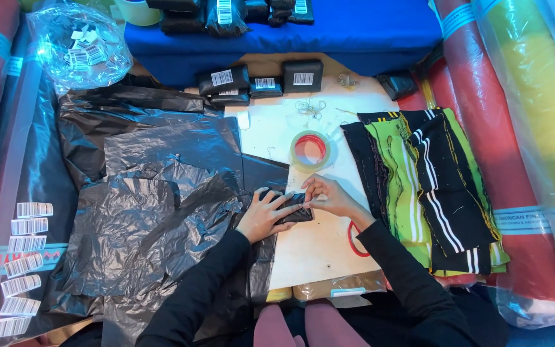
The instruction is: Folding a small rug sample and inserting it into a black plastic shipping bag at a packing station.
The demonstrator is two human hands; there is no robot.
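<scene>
While the left hand (266, 215) lies flat on a black packet (295, 209), the right hand (329, 196) pinches its edge

We wear long black sleeves (207, 283) reaching to both wrists, our left hand (266, 215) and right hand (330, 198) bare, no rings or watch showing, with dusky pink trousers (303, 326) below.

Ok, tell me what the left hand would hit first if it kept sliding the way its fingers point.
The left hand points right across the small black packet; going on, it would likely first meet the right hand pressing on the packet's far side.
</scene>
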